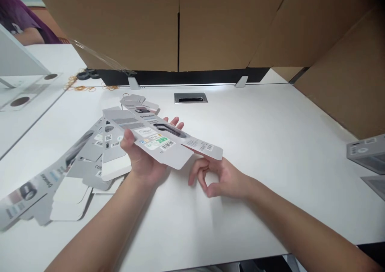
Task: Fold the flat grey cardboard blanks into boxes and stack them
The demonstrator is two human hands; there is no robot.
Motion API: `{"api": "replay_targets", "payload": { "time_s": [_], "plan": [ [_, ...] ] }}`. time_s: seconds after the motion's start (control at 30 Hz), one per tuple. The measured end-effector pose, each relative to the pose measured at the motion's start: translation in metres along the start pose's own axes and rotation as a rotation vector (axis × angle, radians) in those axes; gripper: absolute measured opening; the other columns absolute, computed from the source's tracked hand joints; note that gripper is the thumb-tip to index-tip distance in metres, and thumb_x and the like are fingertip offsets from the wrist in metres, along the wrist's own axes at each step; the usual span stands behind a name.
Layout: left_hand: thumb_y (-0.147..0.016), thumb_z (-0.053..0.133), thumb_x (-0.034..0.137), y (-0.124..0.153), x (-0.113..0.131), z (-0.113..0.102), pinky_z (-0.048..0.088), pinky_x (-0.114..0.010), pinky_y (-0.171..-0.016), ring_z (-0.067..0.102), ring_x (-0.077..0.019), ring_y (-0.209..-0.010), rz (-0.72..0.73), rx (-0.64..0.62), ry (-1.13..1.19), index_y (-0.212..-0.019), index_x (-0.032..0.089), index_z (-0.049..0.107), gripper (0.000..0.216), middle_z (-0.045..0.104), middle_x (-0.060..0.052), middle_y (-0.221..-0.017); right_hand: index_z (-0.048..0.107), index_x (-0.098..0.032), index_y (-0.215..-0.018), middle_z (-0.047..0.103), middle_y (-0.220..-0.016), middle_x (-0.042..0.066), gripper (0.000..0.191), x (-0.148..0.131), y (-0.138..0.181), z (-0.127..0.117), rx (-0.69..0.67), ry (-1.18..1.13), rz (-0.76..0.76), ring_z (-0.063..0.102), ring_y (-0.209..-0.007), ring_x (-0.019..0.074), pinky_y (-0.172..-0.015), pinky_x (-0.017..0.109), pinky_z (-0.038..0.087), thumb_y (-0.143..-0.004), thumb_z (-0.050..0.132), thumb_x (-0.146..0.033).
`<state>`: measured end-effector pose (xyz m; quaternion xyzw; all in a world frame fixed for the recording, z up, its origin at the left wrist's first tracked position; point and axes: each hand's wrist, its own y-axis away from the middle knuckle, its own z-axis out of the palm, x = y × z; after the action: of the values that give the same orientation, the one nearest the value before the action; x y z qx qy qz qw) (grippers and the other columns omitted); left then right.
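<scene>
My left hand (pixel 141 160) grips a flattened grey printed carton (pixel 159 144), thumb on its near edge and fingers behind it. The carton is partly unfolded, with printed panels, barcodes and a green label, and is raised above the table. Under its right end is my right hand (pixel 222 178), its fingers curled and the thumb tip meeting a fingertip in a ring. Nothing shows in that ring; whether the knuckles touch the carton, I cannot tell. Left of my left hand lies a fanned pile of similar flat cartons (pixel 72 196), partly hidden by the held one.
A tall cardboard partition (pixel 222 27) stands across the back of the white table (pixel 270 144). Grey boxes (pixel 367 154) sit at the right edge. Rubber bands (pixel 81 88) and black-handled scissors (pixel 87 74) lie at the back left. A person's arm (pixel 30 36) shows beyond.
</scene>
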<state>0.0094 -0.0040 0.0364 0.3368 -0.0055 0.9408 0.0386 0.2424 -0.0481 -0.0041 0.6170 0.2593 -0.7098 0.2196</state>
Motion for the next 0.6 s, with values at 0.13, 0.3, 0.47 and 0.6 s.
{"api": "replay_targets", "payload": {
  "time_s": [0.13,0.3,0.47,0.6],
  "plan": [
    [-0.072,0.103,0.095,0.004,-0.004,-0.002,0.054,-0.07,-0.14,0.058,-0.0547,-0.175,-0.054,-0.053,-0.069,-0.141,0.032,0.081,0.096,0.086,-0.014,-0.151,0.069,-0.031,-0.167,0.088,-0.122,0.003,0.089,-0.015,0.0,0.012,0.006,0.181,0.162,0.072,-0.079,0.015,-0.082,0.034,0.064,-0.093,0.113,-0.053],
    [-0.07,0.101,0.098,0.004,-0.008,-0.006,0.058,-0.072,-0.134,0.055,-0.0588,-0.176,-0.134,-0.099,-0.154,-0.136,0.028,0.081,0.099,0.079,-0.018,-0.167,0.081,-0.026,-0.12,0.084,-0.123,0.005,0.051,-0.02,-0.002,0.017,0.034,0.213,0.208,0.071,-0.08,0.0159,-0.073,0.033,0.063,-0.093,0.111,-0.057],
    [-0.067,0.104,0.095,0.002,-0.008,-0.004,0.053,-0.071,-0.14,0.058,-0.0576,-0.175,-0.11,-0.08,-0.165,-0.135,0.027,0.079,0.1,0.08,-0.018,-0.164,0.084,-0.026,-0.118,0.084,-0.117,0.007,0.042,-0.017,-0.002,0.016,0.054,0.265,0.219,0.068,-0.079,0.0173,-0.069,0.033,0.059,-0.103,0.103,-0.06],
    [-0.068,0.105,0.093,0.002,-0.008,-0.003,0.051,-0.07,-0.141,0.056,-0.0565,-0.176,-0.121,-0.076,-0.176,-0.135,0.028,0.079,0.098,0.079,-0.018,-0.166,0.079,-0.026,-0.124,0.085,-0.115,0.005,0.04,-0.017,-0.003,0.017,0.059,0.207,0.199,0.07,-0.079,0.0177,-0.07,0.034,0.062,-0.103,0.103,-0.051]
  ]
}}
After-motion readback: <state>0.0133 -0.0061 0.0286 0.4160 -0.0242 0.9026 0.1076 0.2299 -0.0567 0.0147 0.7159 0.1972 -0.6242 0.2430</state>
